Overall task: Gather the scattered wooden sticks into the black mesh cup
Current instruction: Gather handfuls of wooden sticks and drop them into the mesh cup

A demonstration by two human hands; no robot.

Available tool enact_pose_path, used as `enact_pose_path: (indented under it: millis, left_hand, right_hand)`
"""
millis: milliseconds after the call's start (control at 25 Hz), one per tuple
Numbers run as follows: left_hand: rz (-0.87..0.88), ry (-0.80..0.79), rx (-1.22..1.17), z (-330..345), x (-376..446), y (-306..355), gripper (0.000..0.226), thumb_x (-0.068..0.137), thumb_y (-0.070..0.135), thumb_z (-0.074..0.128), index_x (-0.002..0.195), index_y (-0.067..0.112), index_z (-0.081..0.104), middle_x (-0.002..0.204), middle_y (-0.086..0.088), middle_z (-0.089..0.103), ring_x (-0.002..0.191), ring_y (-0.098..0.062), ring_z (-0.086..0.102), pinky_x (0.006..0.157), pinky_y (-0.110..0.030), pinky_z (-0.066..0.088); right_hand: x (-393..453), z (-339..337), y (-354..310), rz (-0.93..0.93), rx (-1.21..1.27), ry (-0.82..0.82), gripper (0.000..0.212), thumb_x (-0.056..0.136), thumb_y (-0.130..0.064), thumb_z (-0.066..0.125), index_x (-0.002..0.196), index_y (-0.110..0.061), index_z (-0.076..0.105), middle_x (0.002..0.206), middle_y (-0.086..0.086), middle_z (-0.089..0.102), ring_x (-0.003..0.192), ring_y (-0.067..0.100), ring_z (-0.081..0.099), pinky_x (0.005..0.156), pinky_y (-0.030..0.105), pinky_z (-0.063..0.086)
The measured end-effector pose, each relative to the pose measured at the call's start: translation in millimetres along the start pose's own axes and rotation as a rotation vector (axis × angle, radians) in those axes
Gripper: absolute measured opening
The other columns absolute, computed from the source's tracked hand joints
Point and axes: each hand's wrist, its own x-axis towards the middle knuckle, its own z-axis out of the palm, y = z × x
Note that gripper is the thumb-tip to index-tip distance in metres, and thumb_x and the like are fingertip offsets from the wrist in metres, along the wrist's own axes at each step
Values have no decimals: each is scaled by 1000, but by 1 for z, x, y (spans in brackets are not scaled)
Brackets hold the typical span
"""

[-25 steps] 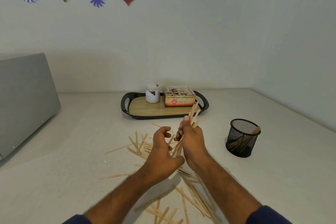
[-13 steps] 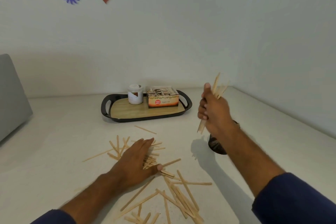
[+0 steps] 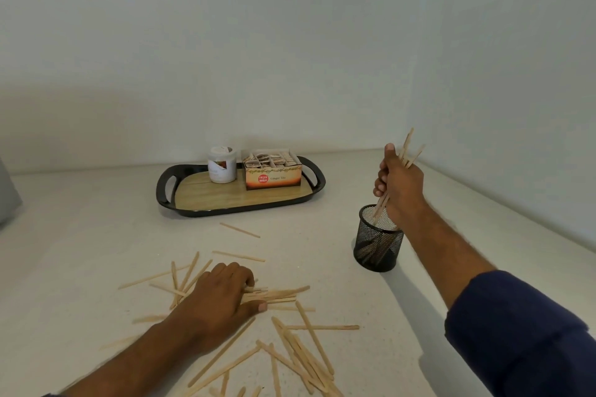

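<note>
Several pale wooden sticks (image 3: 303, 354) lie scattered on the white table in front of me. My left hand (image 3: 219, 300) rests palm down on the pile, fingers curled over a few sticks (image 3: 280, 295). The black mesh cup (image 3: 377, 246) stands upright at the right, with some sticks inside. My right hand (image 3: 400, 184) hovers just above its rim, fist closed around a bundle of sticks (image 3: 407, 151). The bundle's lower ends dip into the cup's mouth and the upper ends poke out above my fist.
A black tray (image 3: 167, 200) with a wooden floor sits at the back, holding a white jar (image 3: 222, 165) and a box of tea bags (image 3: 272, 169). Walls close off the back and the right. A grey object (image 3: 8, 196) stands at the far left edge.
My right hand carried the bundle from in front of me over to the cup and lowered its ends into the mouth. My left hand dropped onto the pile and curled its fingers.
</note>
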Motion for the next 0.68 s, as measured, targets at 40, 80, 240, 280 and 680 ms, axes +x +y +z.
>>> enact_pose_path:
  millis: [40, 80, 240, 280, 680]
  left_hand:
    - [1, 2, -15, -1, -1, 2, 41, 83, 75, 25, 100, 41, 39, 93, 22, 41, 86, -2, 37, 73, -18, 29]
    - [0, 4, -28, -3, -3, 3, 37, 84, 73, 28, 98, 40, 39, 90, 23, 41, 83, -1, 38, 71, -17, 28]
    - [-24, 13, -71, -6, -5, 7, 33, 84, 68, 35, 96, 38, 44, 89, 21, 49, 81, -1, 44, 66, -17, 31]
    - [-35, 12, -81, -6, -6, 8, 33, 84, 68, 37, 98, 39, 45, 91, 21, 51, 82, -1, 46, 66, -17, 32]
    - [-95, 50, -71, -13, -11, 14, 28, 94, 56, 36, 74, 37, 40, 71, 12, 48, 65, -6, 45, 55, -21, 29]
  right_hand:
    - [0, -1, 3, -6, -24, -9, 40, 87, -43, 65, 62, -13, 54, 41, -5, 45, 34, 11, 39, 39, 20, 35]
    - [0, -1, 6, -16, -55, -20, 40, 88, -42, 65, 63, -13, 55, 43, -3, 46, 35, 12, 41, 39, 21, 37]
    - [-1, -2, 12, -66, -150, -38, 39, 90, -39, 63, 63, -12, 57, 48, 2, 48, 38, 13, 46, 40, 23, 46]
    - [-2, -2, 12, -74, -154, -40, 39, 91, -38, 62, 63, -11, 58, 49, 2, 48, 38, 14, 47, 41, 24, 47]
    - [-15, 5, 2, -325, -300, -1, 42, 91, -43, 58, 76, -3, 62, 62, 5, 62, 60, 14, 56, 66, 30, 48]
